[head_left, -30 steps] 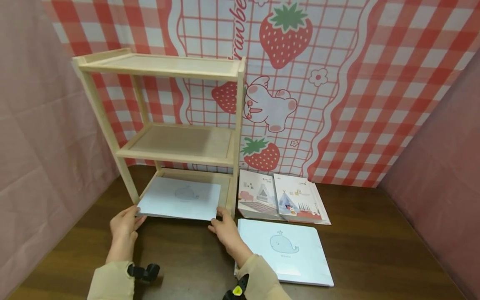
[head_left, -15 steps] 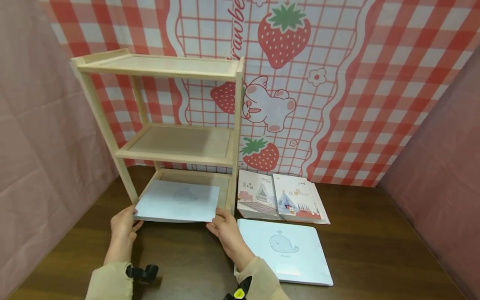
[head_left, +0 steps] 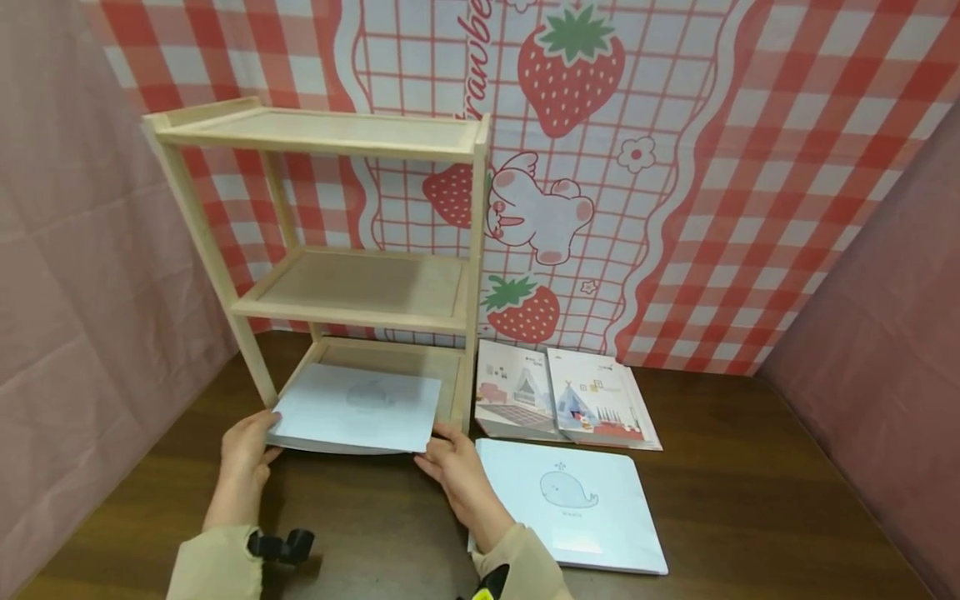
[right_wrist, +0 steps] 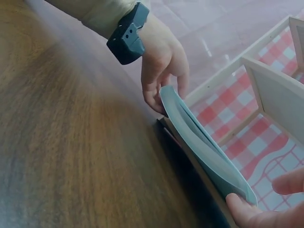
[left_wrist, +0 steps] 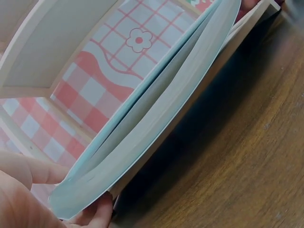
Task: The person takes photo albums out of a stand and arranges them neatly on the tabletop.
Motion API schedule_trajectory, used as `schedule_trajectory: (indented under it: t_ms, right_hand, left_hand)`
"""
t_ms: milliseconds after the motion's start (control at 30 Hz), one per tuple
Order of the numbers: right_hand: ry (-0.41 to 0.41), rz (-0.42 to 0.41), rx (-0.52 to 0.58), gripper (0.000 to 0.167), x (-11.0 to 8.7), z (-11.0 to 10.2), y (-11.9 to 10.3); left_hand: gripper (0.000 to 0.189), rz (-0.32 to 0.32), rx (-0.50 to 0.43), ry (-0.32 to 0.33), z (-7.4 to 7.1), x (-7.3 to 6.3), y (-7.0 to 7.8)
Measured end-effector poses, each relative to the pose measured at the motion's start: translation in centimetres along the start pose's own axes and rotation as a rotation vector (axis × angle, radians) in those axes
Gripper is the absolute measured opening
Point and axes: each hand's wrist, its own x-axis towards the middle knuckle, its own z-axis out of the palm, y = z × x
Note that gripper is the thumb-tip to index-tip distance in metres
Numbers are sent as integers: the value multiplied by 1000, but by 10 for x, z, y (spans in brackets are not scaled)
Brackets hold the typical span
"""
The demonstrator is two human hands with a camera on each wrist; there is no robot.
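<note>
A white book (head_left: 356,408) with a faint whale drawing on its cover lies partly inside the bottom level of a wooden shelf (head_left: 352,310), its front edge sticking out. My left hand (head_left: 243,450) grips its left front corner, thumb on top and fingers beneath. At the right front corner my right hand (head_left: 457,475) holds it the same way. In the left wrist view the book's page block (left_wrist: 156,118) bows downward, with a gap under the top cover. The right wrist view shows both hands at the book's two ends.
To the right of the shelf lies a second white whale book (head_left: 570,508), near my right forearm. Behind it, two picture books (head_left: 517,392) lean side by side near the checked strawberry backdrop (head_left: 720,208). Pink cloth hangs at both sides of the brown table (head_left: 750,500).
The book's front edge has come slightly toward me and lower, and its lower pages now sag. Both hands keep their hold on its corners. The other books have not moved.
</note>
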Motion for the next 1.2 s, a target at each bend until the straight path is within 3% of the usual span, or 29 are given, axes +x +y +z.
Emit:
schedule_trajectory:
  t_ms: [367, 533, 767, 933, 1200]
  right_hand:
    - [-1, 7, -48, 47, 0, -5, 2]
    - [20, 8, -75, 45, 0, -8, 3]
    - [55, 9, -97, 39, 1, -10, 2]
    - [60, 25, -105, 31, -1, -11, 2]
    - [48, 46, -126, 33, -3, -11, 3]
  left_hand:
    - [62, -3, 96, -44, -5, 3, -2]
    - [64, -44, 157, -135, -12, 5, 0]
    - [64, -25, 225, -248, -15, 9, 3]
    - [63, -22, 262, -269, -15, 9, 3]
    - [62, -14, 272, -300, -17, 8, 2]
